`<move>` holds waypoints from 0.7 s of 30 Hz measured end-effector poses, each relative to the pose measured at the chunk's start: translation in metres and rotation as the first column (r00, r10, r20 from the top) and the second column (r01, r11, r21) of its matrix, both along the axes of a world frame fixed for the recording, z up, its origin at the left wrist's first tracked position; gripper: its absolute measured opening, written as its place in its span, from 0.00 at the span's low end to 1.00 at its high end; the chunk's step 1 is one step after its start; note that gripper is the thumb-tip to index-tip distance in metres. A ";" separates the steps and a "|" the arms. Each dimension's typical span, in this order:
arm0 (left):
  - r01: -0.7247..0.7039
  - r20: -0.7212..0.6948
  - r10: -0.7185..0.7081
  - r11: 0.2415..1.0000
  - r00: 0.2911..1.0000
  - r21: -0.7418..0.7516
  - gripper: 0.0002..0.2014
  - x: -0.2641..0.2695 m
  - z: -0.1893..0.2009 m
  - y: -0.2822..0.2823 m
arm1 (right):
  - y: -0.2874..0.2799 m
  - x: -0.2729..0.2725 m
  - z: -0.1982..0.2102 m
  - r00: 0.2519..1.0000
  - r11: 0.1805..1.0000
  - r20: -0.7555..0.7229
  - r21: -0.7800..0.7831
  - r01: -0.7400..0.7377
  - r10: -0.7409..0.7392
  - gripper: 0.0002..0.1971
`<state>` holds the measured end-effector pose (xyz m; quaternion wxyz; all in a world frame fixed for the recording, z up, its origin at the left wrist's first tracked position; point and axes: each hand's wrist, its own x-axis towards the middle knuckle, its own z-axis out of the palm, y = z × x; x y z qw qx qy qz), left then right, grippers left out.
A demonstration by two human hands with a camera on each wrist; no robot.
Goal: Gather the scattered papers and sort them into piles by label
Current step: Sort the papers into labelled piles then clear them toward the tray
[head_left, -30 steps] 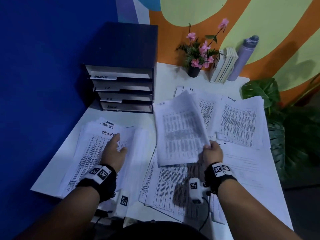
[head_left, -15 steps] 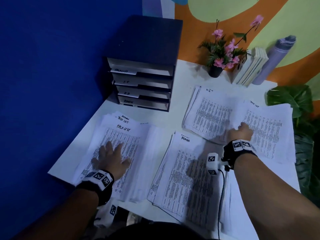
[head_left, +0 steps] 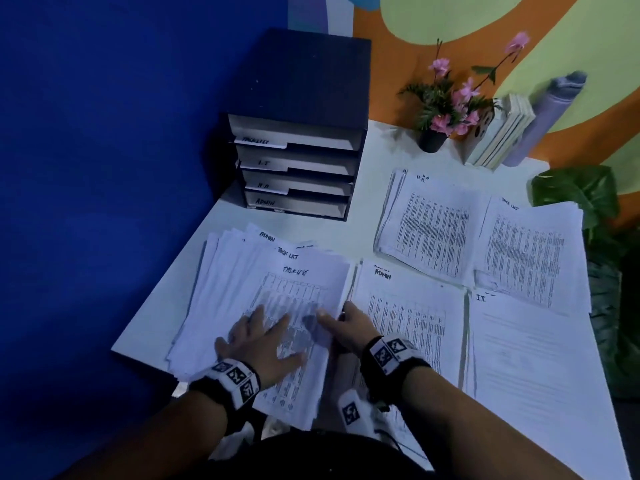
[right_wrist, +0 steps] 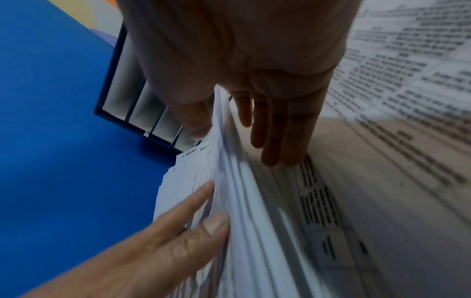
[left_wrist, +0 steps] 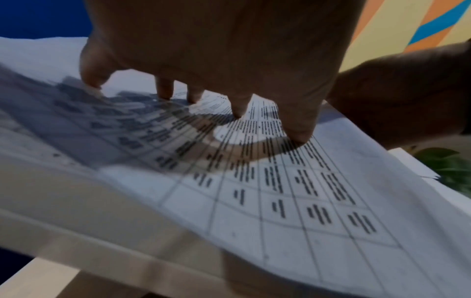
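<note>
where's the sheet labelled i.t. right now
In the head view the I.T. sheet lies flat on the table's right side, just right of the ADMIN pile and in front of the task-list pile.

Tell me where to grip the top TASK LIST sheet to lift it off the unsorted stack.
Probably its right long edge, coming from the right. The left hand lies flat on the top TASK LIST sheet, pinning its middle, while the right hand already has thumb above and fingers below that raised edge of the unsorted stack.
</note>
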<state>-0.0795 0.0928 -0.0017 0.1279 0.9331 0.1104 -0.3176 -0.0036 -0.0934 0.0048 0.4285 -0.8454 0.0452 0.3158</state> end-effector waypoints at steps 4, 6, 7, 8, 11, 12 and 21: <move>-0.005 0.133 0.021 0.993 0.991 -0.118 0.40 0.006 0.005 0.014 | 0.005 -0.003 -0.013 0.990 0.992 0.056 -0.010 0.129 -0.128 0.03; -0.154 0.247 0.192 0.974 0.950 -0.164 0.39 0.016 0.002 0.028 | 0.000 -0.002 -0.019 0.964 0.960 0.007 0.092 0.263 -0.265 0.01; -0.232 0.296 0.276 0.957 0.914 -0.176 0.38 0.020 0.000 0.038 | -0.003 -0.001 -0.022 0.948 0.940 -0.010 0.124 0.316 -0.318 0.03; -0.295 0.317 0.345 0.935 0.884 -0.195 0.38 0.024 -0.002 0.048 | -0.005 0.000 -0.020 0.938 0.929 0.000 0.143 0.342 -0.345 0.05; -0.402 0.241 0.511 0.830 0.825 -0.386 0.33 0.033 -0.003 0.072 | -0.007 0.001 -0.008 0.920 0.912 0.055 0.169 0.373 -0.387 0.09; -0.420 0.206 0.545 0.793 0.813 -0.440 0.32 0.034 -0.004 0.077 | -0.008 0.002 -0.008 0.919 0.910 0.061 0.179 0.375 -0.390 0.10; -0.436 0.107 0.573 0.720 0.813 -0.541 0.23 0.032 -0.011 0.088 | -0.020 0.004 -0.003 0.917 0.925 0.128 -0.005 0.380 -0.377 0.09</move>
